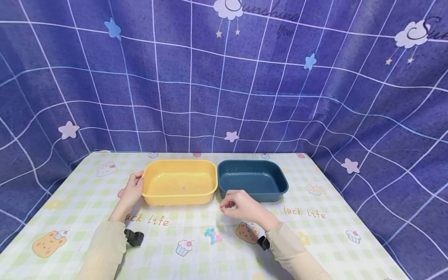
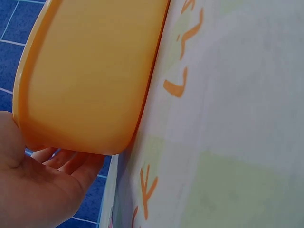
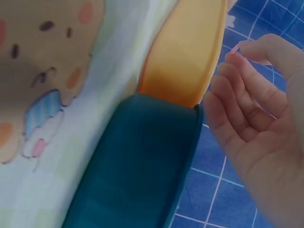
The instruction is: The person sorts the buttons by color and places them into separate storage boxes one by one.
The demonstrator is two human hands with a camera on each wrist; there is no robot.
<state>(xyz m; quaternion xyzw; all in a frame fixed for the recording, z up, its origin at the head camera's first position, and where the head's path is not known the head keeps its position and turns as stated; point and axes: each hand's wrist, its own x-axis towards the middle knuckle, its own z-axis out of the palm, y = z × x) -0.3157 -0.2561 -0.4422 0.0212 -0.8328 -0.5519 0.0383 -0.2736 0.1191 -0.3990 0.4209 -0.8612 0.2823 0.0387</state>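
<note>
My left hand (image 1: 133, 189) grips the left end of a yellow plastic basin (image 1: 180, 200), with its fingers (image 2: 78, 164) against the outside of the end wall. One tiny pink piece (image 1: 184, 188) lies on the basin's floor. In front of the dark teal basin (image 1: 253, 196), my right hand (image 1: 241, 206) is raised over the cloth. Its thumb and forefinger pinch a tiny pink piece (image 3: 235, 48), seen edge-on in the right wrist view; its exact kind I cannot tell. Closer to me lies a small cluster of light blue and pink pieces (image 1: 212, 236) on the cloth.
Both basins stand side by side on a table with a green-and-white checked cloth (image 1: 147, 249) printed with bears, cupcakes and lettering. A blue curtain (image 1: 196, 97) with white lines and stars hangs behind and along the sides.
</note>
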